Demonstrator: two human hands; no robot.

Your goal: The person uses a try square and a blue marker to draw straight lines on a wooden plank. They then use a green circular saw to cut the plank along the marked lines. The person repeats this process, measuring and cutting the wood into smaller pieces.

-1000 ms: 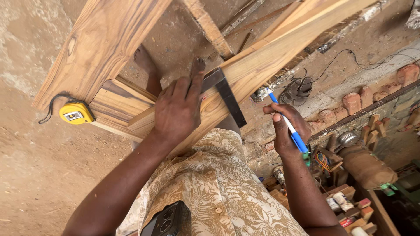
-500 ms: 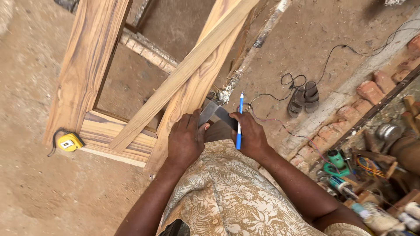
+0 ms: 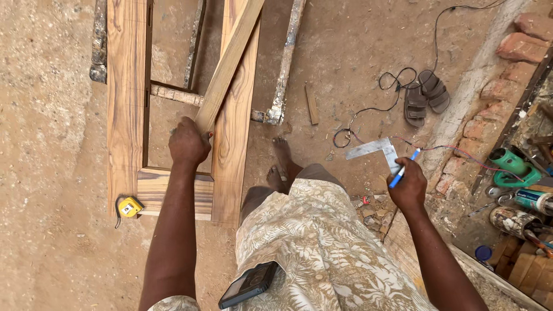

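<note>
My left hand (image 3: 188,144) grips the near end of a long wooden plank (image 3: 230,60) that lies slanted across a striped wooden frame (image 3: 125,103). Off to the right, my right hand (image 3: 410,185) is raised away from the frame, holding a metal try square (image 3: 377,149) together with a blue pen (image 3: 403,169). A yellow tape measure (image 3: 130,207) rests on the frame's near left corner. My bare foot (image 3: 282,164) stands on the dirt just right of the frame.
A pair of sandals (image 3: 424,95) and a black cable (image 3: 397,80) lie on the dirt floor at right. Bricks (image 3: 507,63) line the right edge, with green tools (image 3: 514,166) and cans beyond. A phone (image 3: 249,284) sticks out of my pocket.
My right hand has lifted the square and pen off the wood and swung them right. My left hand moved from pressing the square to gripping the plank's end. I have stood up higher.
</note>
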